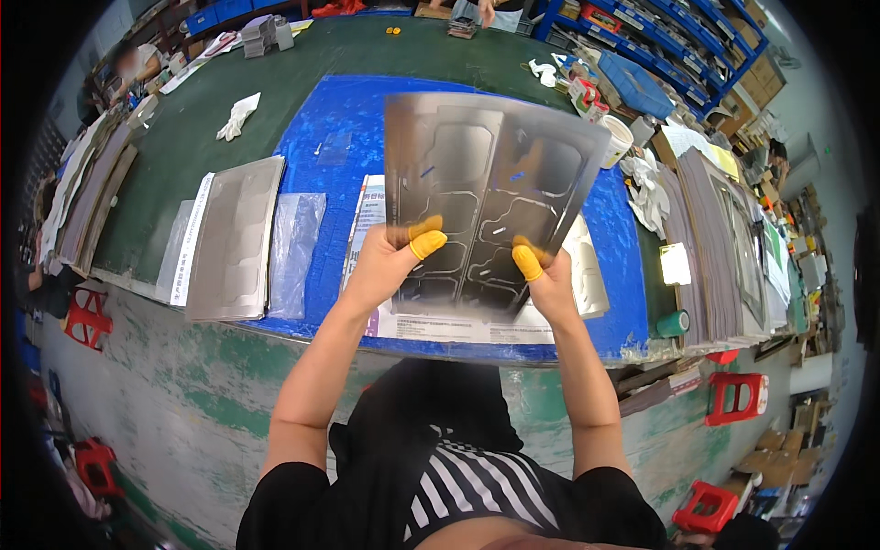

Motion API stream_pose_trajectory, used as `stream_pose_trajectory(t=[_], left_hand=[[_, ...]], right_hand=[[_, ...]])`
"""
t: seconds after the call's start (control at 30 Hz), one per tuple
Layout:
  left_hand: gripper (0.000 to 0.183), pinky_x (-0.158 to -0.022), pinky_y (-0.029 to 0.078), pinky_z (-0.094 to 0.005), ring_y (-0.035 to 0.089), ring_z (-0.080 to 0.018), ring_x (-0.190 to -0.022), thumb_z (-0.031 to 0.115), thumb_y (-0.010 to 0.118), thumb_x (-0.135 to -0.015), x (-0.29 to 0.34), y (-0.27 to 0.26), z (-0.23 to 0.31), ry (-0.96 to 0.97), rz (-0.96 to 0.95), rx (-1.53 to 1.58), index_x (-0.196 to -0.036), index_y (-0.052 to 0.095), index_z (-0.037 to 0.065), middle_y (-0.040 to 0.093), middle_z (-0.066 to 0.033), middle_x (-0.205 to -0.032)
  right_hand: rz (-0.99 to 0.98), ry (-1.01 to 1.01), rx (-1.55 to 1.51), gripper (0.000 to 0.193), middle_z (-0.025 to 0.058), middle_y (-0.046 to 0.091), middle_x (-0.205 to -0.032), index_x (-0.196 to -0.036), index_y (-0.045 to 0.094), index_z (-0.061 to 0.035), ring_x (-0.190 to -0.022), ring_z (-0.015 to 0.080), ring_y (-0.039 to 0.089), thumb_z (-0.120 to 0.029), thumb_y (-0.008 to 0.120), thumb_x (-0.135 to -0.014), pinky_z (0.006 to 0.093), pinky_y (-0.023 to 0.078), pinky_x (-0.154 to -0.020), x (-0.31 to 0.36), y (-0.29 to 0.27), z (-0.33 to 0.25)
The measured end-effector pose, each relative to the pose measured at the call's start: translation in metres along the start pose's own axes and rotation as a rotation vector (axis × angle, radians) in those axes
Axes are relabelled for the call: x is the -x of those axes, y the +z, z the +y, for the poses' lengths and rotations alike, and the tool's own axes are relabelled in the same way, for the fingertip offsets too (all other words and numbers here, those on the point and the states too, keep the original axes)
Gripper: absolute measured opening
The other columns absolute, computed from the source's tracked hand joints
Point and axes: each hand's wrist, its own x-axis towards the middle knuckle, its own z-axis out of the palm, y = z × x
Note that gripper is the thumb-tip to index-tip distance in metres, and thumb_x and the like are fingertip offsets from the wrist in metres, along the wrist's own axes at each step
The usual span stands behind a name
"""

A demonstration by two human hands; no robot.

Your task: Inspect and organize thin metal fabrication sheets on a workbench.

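A thin, shiny metal sheet point(463, 147) with cut outlines of rounded panels is held up over the table, its top edge blurred by motion. My left hand point(380, 270) grips its lower left part, thumb in front and fingers mostly behind. On the lower right, my right hand point(552, 286) pinches it the same way. Both thumbs wear yellow finger cots, and small blue and white bits show on the sheet. Beneath it lies a printed paper point(440, 328). Pale metal pieces point(589, 275) rest beside my right hand, partly hidden.
A stack of similar metal sheets point(240, 243) lies left on the blue mat point(312, 119), beside clear plastic point(298, 243). Stacked boards point(710, 238), a green tape roll point(672, 324) and a white bucket point(616, 139) stand right. Other people's hands point(486, 11) show at the far edge.
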Motion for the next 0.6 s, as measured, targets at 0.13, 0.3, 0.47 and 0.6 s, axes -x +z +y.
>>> stream_pose_trajectory(t=[0.13,0.3,0.47,0.6], left_hand=[[0.028,-0.066,0.047,-0.023,0.058,-0.0074,-0.077,0.017,0.067,-0.077,0.006,0.005,0.005,-0.161,-0.258,0.458,-0.101,0.061,0.002,0.064,-0.0009,-0.086],[0.019,-0.056,0.044,-0.0201,0.055,-0.006,-0.068,0.023,0.065,-0.079,0.007,0.03,-0.007,-0.265,-0.275,0.685,-0.084,0.061,0.005,0.06,0.002,-0.075],[0.022,-0.041,0.026,-0.019,0.035,-0.001,-0.046,0.03,0.063,-0.081,0.014,0.015,-0.019,-0.245,-0.073,0.173,-0.077,0.061,0.009,0.045,0.0087,-0.055],[0.023,-0.047,0.033,-0.0189,0.043,-0.0036,-0.052,0.029,0.065,-0.079,0.03,0.042,-0.021,-0.399,-0.143,0.597,-0.083,0.061,0.006,0.05,0.0055,-0.065]], right_hand=[[-0.058,0.136,-0.476,0.03,0.0028,0.06,-0.083,-0.101,0.056,0.0,-0.074,0.008,0.054,-0.023,0.06,-0.083,0.0226,0.044,-0.066,0.009,0.0,-0.01],[-0.06,0.348,-0.613,0.033,0.0031,0.058,-0.088,-0.106,0.05,-0.0016,-0.075,0.0089,0.055,-0.026,0.057,-0.084,0.0226,0.045,-0.063,0.017,0.012,-0.004],[0.034,0.402,-0.09,0.022,0.0005,0.055,-0.076,-0.093,0.055,-0.0039,-0.064,0.0063,0.05,-0.024,0.059,-0.084,0.0195,0.041,-0.057,0.029,-0.006,-0.014],[0.025,0.424,-0.756,0.023,0.0022,0.058,-0.081,-0.097,0.055,-0.0032,-0.068,0.0089,0.054,-0.023,0.057,-0.085,0.0234,0.045,-0.06,0.037,0.034,-0.01]])
